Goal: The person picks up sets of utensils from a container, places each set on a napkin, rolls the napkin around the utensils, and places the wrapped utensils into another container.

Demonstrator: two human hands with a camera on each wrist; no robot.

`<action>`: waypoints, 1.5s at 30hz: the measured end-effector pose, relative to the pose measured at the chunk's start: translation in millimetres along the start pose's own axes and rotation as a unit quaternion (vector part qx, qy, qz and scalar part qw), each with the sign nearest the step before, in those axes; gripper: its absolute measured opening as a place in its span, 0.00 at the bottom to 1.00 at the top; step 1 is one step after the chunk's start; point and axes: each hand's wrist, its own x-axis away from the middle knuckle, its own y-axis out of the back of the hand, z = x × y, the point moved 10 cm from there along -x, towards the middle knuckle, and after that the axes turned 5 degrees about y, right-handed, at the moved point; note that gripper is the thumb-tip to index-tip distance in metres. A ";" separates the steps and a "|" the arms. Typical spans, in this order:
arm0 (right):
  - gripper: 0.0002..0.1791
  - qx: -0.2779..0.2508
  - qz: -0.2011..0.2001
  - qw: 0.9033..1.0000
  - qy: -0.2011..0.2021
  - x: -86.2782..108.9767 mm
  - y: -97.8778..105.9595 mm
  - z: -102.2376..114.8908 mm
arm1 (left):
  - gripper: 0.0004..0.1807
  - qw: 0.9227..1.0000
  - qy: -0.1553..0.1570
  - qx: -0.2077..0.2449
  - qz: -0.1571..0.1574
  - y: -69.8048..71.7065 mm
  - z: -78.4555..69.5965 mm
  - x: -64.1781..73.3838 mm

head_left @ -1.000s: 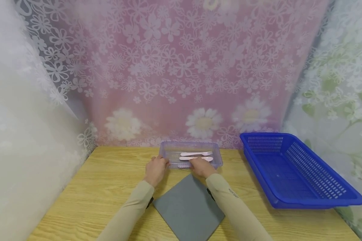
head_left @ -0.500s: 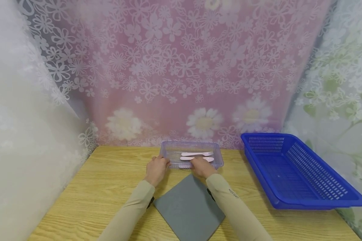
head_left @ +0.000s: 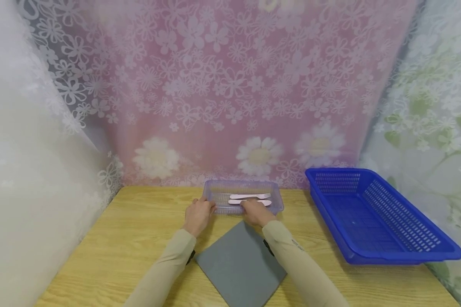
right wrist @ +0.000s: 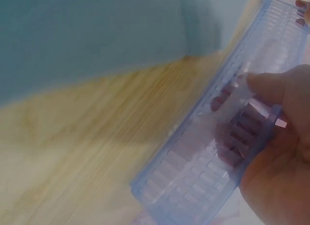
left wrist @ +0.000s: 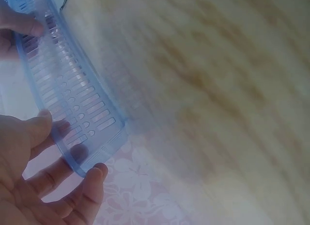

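A clear, bluish plastic basket with slotted walls sits at the back of the table. Inside lie a pale fork and, in front of it, a pale spoon with a rounded end. The left hand grips the basket's left front corner; the left wrist view shows its thumb and fingers on either side of the rim. Reaching over the front wall, the right hand pinches that wall, its thumb outside and fingers seen through the plastic. It covers part of the spoon's middle.
A grey square board lies cornerwise on the wooden table, between the forearms. To the right stands a large blue basket. Flowered curtains hang behind the table and at both sides.
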 end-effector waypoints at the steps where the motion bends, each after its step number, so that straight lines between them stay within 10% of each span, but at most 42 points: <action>1: 0.13 -0.004 -0.008 1.000 0.005 0.7 0.9 0.3 | 0.09 1.000 0.000 -0.002 0.000 -0.6 0.7 0.6; 15: 0.12 0.002 -0.114 0.993 0.033 10.7 24.5 -6.7 | 0.09 1.000 -0.003 -0.015 -0.005 0.0 -0.3 0.1; 29: 0.10 -0.044 -0.293 0.948 0.114 39.3 76.2 6.9 | 0.08 1.000 -0.011 -0.006 -0.008 -3.8 -2.5 -5.9; 45: 0.13 0.020 -0.310 0.916 0.255 84.0 81.6 47.6 | 0.16 0.997 -0.061 -0.019 -0.039 3.1 -13.6 -0.6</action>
